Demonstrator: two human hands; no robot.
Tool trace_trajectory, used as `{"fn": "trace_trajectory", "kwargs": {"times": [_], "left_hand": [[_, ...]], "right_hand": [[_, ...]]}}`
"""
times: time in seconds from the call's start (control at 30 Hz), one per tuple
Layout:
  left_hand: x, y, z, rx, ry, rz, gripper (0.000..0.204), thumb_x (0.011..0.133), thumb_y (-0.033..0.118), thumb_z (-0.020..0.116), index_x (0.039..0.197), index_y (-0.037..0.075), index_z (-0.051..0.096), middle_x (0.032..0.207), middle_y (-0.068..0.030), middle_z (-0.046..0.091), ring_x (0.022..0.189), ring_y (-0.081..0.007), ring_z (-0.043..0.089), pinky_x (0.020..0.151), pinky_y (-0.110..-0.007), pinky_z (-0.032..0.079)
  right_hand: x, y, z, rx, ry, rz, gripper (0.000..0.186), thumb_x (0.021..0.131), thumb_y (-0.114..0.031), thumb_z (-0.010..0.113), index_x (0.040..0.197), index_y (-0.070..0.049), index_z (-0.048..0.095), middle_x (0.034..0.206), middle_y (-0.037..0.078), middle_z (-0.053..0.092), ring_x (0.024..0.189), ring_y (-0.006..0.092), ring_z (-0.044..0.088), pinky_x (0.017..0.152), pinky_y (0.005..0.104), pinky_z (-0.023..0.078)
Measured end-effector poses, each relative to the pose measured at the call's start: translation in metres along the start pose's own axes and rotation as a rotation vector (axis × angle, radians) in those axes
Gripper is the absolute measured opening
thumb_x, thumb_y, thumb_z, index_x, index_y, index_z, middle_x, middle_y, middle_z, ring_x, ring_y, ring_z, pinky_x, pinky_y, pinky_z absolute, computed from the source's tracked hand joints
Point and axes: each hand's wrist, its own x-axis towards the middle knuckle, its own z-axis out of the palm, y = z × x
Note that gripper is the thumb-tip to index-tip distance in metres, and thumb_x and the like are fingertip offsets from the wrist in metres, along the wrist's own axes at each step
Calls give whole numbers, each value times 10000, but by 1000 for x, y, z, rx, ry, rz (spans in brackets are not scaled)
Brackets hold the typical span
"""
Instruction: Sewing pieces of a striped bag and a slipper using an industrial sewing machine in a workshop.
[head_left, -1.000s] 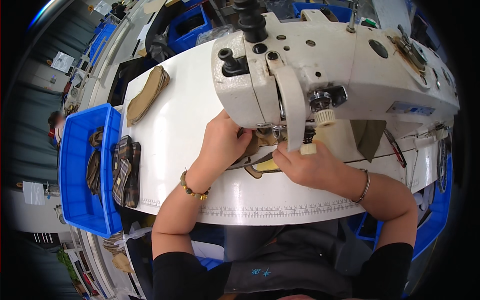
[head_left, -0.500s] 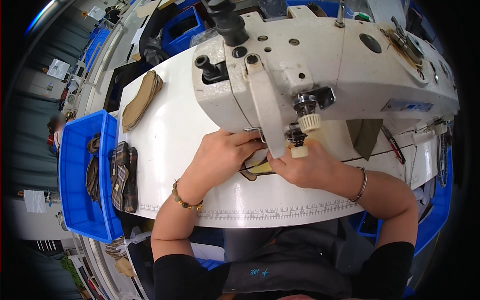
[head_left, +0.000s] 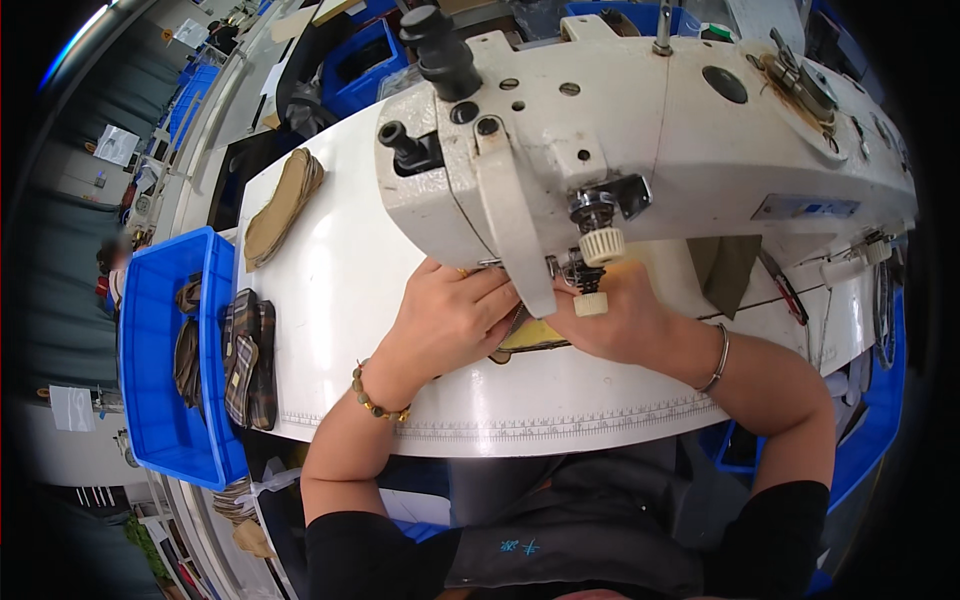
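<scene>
A white sewing machine (head_left: 690,130) stands over the white table, its head hiding the needle area. Under it lies a small fabric piece (head_left: 537,336), yellow on top with a dark edge and a brown tip. My left hand (head_left: 450,318) is on the left side of this piece, fingers bent and close together at its edge. From the right, my right hand (head_left: 618,318) grips the other side, its fingertips partly behind the machine's tension knobs (head_left: 597,245). Both hands are close to each other beneath the machine head.
Brown fabric pieces (head_left: 284,212) lie stacked at the table's far left. Beside a blue bin (head_left: 180,440) sit folded plaid pieces (head_left: 262,365). An olive cloth (head_left: 728,270) and red-handled snippers (head_left: 784,288) lie to the right. A printed ruler (head_left: 520,431) follows the front edge.
The yellow fabric piece has shifted slightly right. My left hand has moved a little with it, its fingers now lower over the edge. The view has tilted slightly.
</scene>
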Motion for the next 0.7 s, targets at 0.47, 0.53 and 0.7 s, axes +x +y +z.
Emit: {"fn": "trace_trajectory", "kwargs": {"times": [0.47,0.53,0.7], "left_hand": [[-5,-6,3,-57,-74,-130,269,664,32,706,913,115,764,880,-11,729,775,-229,686,645,-347,547],[-6,-7,2,-78,-90,-153,292,667,27,704,935,123,769,887,-9,733,775,-236,687,649,-349,550],[-6,-6,3,-116,-106,-170,318,680,20,694,965,138,775,887,-16,734,747,-252,683,628,-355,549]], "right_hand": [[-6,-17,-14,-123,-324,-35,317,782,-109,668,1083,-15,651,745,66,608,572,201,607,445,344,442],[-4,-21,-14,-97,-370,-19,351,765,-98,639,1101,2,651,569,40,556,460,217,578,420,361,446],[2,-23,-12,-14,-290,-12,411,732,-105,644,1113,46,627,514,41,527,416,219,558,419,354,460]]}}
